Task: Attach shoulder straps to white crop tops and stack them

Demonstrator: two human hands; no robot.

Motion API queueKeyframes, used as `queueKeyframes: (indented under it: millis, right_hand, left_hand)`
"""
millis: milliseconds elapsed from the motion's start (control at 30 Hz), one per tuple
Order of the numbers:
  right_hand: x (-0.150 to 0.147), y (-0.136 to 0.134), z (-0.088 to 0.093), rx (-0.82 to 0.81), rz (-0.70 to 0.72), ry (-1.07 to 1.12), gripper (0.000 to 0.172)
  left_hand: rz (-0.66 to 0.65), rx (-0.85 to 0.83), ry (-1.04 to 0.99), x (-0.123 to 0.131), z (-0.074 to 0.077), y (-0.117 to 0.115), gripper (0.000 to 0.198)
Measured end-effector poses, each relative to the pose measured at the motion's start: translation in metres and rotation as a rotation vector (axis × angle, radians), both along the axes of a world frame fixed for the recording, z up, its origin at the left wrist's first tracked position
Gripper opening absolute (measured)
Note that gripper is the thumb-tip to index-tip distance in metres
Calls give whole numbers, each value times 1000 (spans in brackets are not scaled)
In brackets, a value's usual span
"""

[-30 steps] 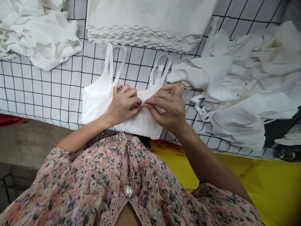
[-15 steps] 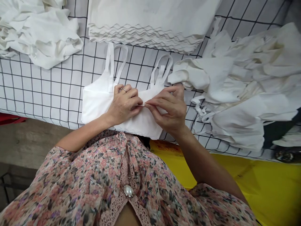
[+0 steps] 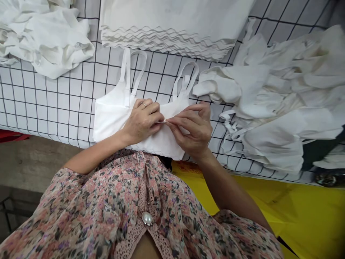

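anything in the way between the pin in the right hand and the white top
Nothing visible blocks it: the pin in the right hand sits just over the white top, its tip by the left hand, which rests on the top.

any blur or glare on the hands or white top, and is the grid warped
In the head view, the light is soft and even, with no hard glare; the left hand, right hand and white strappy top look sharp; the grid-printed sheet's lines bow toward the edges; the pearl button shows a small highlight.
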State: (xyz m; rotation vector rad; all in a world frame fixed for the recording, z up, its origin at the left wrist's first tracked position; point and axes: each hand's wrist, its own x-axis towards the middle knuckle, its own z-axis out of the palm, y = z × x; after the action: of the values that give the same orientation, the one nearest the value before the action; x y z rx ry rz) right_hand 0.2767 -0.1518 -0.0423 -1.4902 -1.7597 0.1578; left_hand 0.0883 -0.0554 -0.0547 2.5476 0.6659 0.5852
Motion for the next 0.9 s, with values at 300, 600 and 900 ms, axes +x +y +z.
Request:
queueKeyframes:
  millis: [300,600,900]
  right_hand:
    - [8,1,-5,4,-2,-56,9]
    - [7,3,-3,-140,-10,-60,15]
    - [-1,-9,0,-22,-88,-29,8]
  left_hand:
    - [-21,-34,9,-2,2,3,18]
    - [-18,-23,-77,-2,0,4,9]
    - [-48,60,-15,-2,-3,3,19]
